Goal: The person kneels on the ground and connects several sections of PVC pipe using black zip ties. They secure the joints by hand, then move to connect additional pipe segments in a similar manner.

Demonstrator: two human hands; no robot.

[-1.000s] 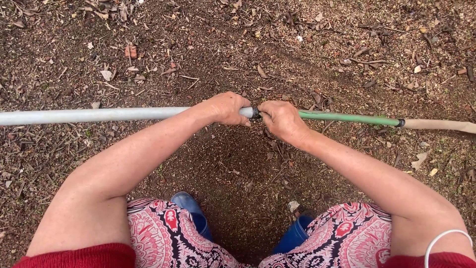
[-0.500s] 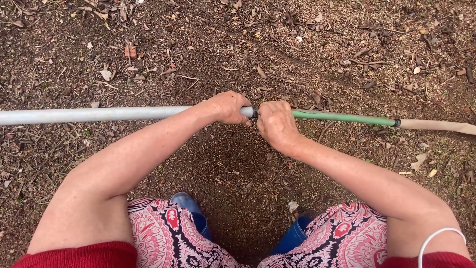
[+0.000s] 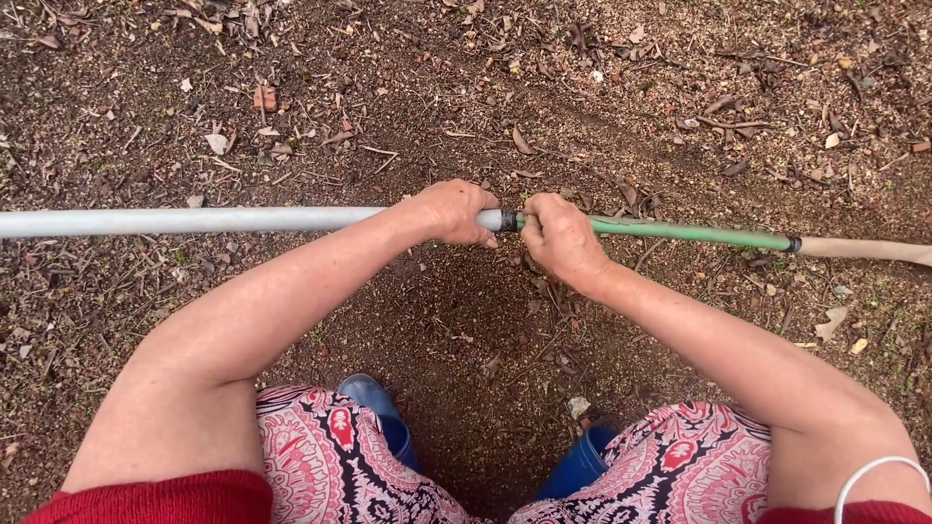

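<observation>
Little has moved since half a second ago: our right hand (image 3: 561,236) has shifted slightly on the green tube (image 3: 694,234), still clenched around it. Our left hand (image 3: 452,211) grasps the grey pole (image 3: 194,221) at the black joint (image 3: 508,221). Together they lie horizontally above the soil (image 3: 466,97), running left to right, ending in a tan wooden handle (image 3: 864,248).

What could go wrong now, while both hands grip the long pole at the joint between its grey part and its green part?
1. The left hand and right hand sit close to the dark collar; skin might get pinched there.
2. The grey section and green section reach far out to both sides; if the joint lets go suddenly, an end may swing or drop.
3. The loose soil strewn with twigs could make footing unsteady.
</observation>
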